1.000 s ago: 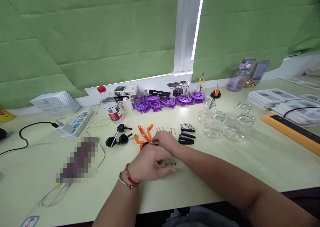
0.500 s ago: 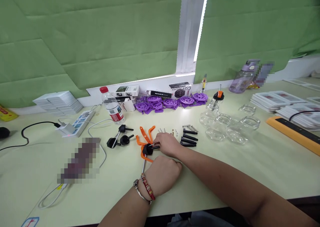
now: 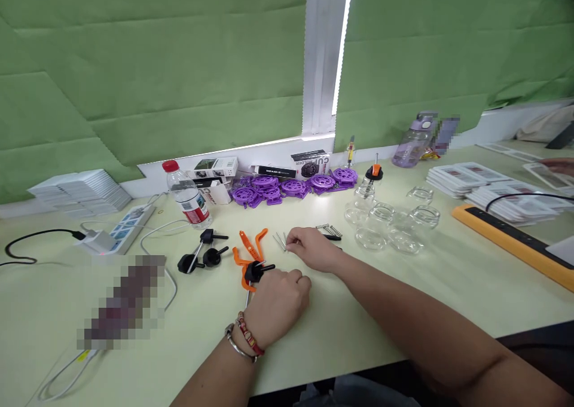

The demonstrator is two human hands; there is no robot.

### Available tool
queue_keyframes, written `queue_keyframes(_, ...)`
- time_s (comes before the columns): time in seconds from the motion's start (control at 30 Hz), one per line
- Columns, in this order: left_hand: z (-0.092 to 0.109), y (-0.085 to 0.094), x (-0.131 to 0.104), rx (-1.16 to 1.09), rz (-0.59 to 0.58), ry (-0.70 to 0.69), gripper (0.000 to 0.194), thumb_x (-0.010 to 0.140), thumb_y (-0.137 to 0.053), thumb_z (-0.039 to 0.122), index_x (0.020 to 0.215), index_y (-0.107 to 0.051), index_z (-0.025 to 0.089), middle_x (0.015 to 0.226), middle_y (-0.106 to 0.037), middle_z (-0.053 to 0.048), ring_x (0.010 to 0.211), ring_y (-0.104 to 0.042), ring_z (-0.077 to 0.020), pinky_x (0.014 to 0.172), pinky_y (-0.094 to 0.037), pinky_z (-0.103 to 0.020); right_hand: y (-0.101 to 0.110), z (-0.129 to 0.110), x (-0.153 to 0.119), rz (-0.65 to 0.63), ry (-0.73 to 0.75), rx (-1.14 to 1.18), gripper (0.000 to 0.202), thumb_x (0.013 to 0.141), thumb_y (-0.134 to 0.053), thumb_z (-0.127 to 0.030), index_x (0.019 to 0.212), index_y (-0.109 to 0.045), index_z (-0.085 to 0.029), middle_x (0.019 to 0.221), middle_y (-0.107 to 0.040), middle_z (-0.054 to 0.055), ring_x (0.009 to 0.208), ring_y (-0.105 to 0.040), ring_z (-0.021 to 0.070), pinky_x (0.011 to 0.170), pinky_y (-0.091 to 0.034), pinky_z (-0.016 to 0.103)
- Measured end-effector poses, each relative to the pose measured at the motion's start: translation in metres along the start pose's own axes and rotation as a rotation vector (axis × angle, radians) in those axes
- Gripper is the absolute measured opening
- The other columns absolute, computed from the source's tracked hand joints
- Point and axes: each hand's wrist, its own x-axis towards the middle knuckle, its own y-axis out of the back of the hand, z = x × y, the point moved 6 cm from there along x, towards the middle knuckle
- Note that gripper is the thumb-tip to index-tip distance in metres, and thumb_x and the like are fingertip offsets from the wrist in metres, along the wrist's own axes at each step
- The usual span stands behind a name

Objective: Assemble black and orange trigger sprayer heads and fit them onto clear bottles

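My left hand [image 3: 282, 302] is curled beside a black knobbed part [image 3: 255, 271] with a short handle and a metal rod that runs down behind my wrist. Its fingertips are hidden, so what they grip cannot be made out. Orange claw-shaped pieces [image 3: 251, 245] lie beneath and behind the black part. Thumb and finger of my right hand [image 3: 311, 248] are pinched together at thin metal pins [image 3: 280, 241] on the table; whether they grip one is unclear. Springs [image 3: 329, 230] and a black handle [image 3: 332, 237] lie just beyond my right hand, which partly covers the handles.
Black rod-and-knob parts [image 3: 204, 254] lie to the left, near a water bottle [image 3: 191, 201]. Purple pieces [image 3: 293, 187] line the back. Clear jars [image 3: 381, 225] and a yellow-black bar [image 3: 506, 239] stand right. A power strip [image 3: 132, 230] and cables lie left. Another person's hand [image 3: 562, 169] shows far right.
My right hand has moved away from the black part, over to the metal pins. My left hand stays beside the black part. The whole view has shifted slightly.
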Motion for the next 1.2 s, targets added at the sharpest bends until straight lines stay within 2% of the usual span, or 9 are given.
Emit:
queue_keyframes(0.13, 0.000, 0.001, 0.000, 0.051, 0.114, 0.035, 0.013, 0.086, -0.044, 0.012, 0.079, -0.054, 0.017, 0.067, -0.058, -0.001, 0.054, -0.054, -0.0144, 0.048, -0.032, -0.027, 0.010, 0.001, -0.041, -0.323, -0.030, 0.373, 0.011, 0.083, -0.053, -0.027, 0.080, -0.056, -0.017, 0.069, -0.062, 0.001, 0.064, -0.058, 0.0118, 0.057, -0.042, 0.022)
queue_keyframes(0.37, 0.008, -0.006, 0.002, 0.078, 0.111, -0.016, 0.010, 0.084, -0.048, 0.009, 0.079, -0.050, 0.018, 0.066, -0.056, 0.001, 0.054, -0.053, -0.0144, 0.050, -0.033, -0.027, 0.003, 0.024, -0.065, -0.320, -0.134, 0.545, 0.012, 0.079, -0.057, -0.028, 0.079, -0.055, -0.016, 0.067, -0.064, 0.002, 0.060, -0.059, 0.0124, 0.053, -0.045, 0.024)
queue_keyframes(0.57, 0.003, -0.005, 0.003, 0.020, 0.080, 0.049, 0.010, 0.090, -0.043, 0.022, 0.092, -0.052, 0.018, 0.074, -0.059, -0.001, 0.060, -0.056, -0.0143, 0.053, -0.037, -0.026, 0.001, 0.034, -0.067, -0.279, -0.144, 0.591, 0.016, 0.079, -0.059, -0.031, 0.079, -0.055, -0.015, 0.066, -0.065, 0.003, 0.060, -0.061, 0.0131, 0.060, -0.048, 0.027)
queue_keyframes(0.67, 0.003, -0.001, 0.004, -0.004, 0.040, 0.077, 0.020, 0.092, -0.039, 0.030, 0.103, -0.052, 0.018, 0.080, -0.062, -0.003, 0.064, -0.058, -0.0163, 0.055, -0.041, -0.028, 0.027, 0.047, -0.056, -0.048, -0.192, 0.326, 0.014, 0.083, -0.052, -0.029, 0.081, -0.055, -0.016, 0.065, -0.064, 0.002, 0.060, -0.059, 0.0135, 0.059, -0.045, 0.026)
queue_keyframes(0.77, 0.007, 0.000, 0.006, -0.020, -0.029, 0.039, 0.020, 0.092, -0.038, 0.030, 0.097, -0.053, 0.017, 0.079, -0.063, -0.003, 0.062, -0.058, -0.0161, 0.055, -0.041, -0.028, 0.064, 0.061, -0.041, 0.274, -0.268, -0.226, 0.016, 0.087, -0.044, -0.022, 0.077, -0.056, -0.016, 0.073, -0.063, 0.006, 0.067, -0.057, 0.0155, 0.058, -0.038, 0.026)
queue_keyframes(0.83, 0.009, 0.000, 0.007, -0.029, -0.060, 0.018, 0.020, 0.092, -0.039, 0.030, 0.094, -0.054, 0.018, 0.077, -0.062, -0.003, 0.060, -0.058, -0.0158, 0.054, -0.041, -0.027, 0.071, 0.069, -0.029, 0.270, -0.323, -0.512, 0.016, 0.087, -0.043, -0.012, 0.079, -0.056, -0.015, 0.078, -0.063, 0.009, 0.070, -0.057, 0.0174, 0.057, -0.034, 0.026)
queue_keyframes(0.9, 0.009, -0.001, 0.006, -0.034, -0.072, 0.013, 0.019, 0.092, -0.039, 0.029, 0.093, -0.054, 0.018, 0.076, -0.062, -0.003, 0.060, -0.058, -0.0156, 0.054, -0.041, -0.027, 0.069, 0.078, -0.020, 0.211, -0.353, -0.647, 0.017, 0.083, -0.043, -0.003, 0.083, -0.056, -0.013, 0.081, -0.062, 0.012, 0.072, -0.058, 0.0188, 0.057, -0.033, 0.026)
queue_keyframes(1.0, 0.008, -0.002, 0.006, -0.036, -0.075, 0.014, 0.019, 0.092, -0.040, 0.029, 0.092, -0.054, 0.018, 0.075, -0.062, -0.003, 0.061, -0.058, -0.0152, 0.055, -0.041, -0.026, 0.061, 0.086, -0.015, 0.163, -0.357, -0.676, 0.021, 0.079, -0.043, 0.004, 0.083, -0.056, -0.012, 0.080, -0.062, 0.013, 0.070, -0.058, 0.0193, 0.058, -0.032, 0.026)
queue_keyframes(1.2, 0.009, -0.002, 0.006, -0.041, -0.098, -0.004, 0.019, 0.091, -0.040, 0.029, 0.085, -0.053, 0.018, 0.073, -0.061, -0.002, 0.058, -0.057, -0.0155, 0.053, -0.040, -0.027, 0.054, 0.090, -0.015, 0.109, -0.355, -0.695, 0.019, 0.077, -0.048, 0.003, 0.082, -0.058, -0.012, 0.079, -0.062, 0.012, 0.068, -0.058, 0.0191, 0.055, -0.031, 0.026)
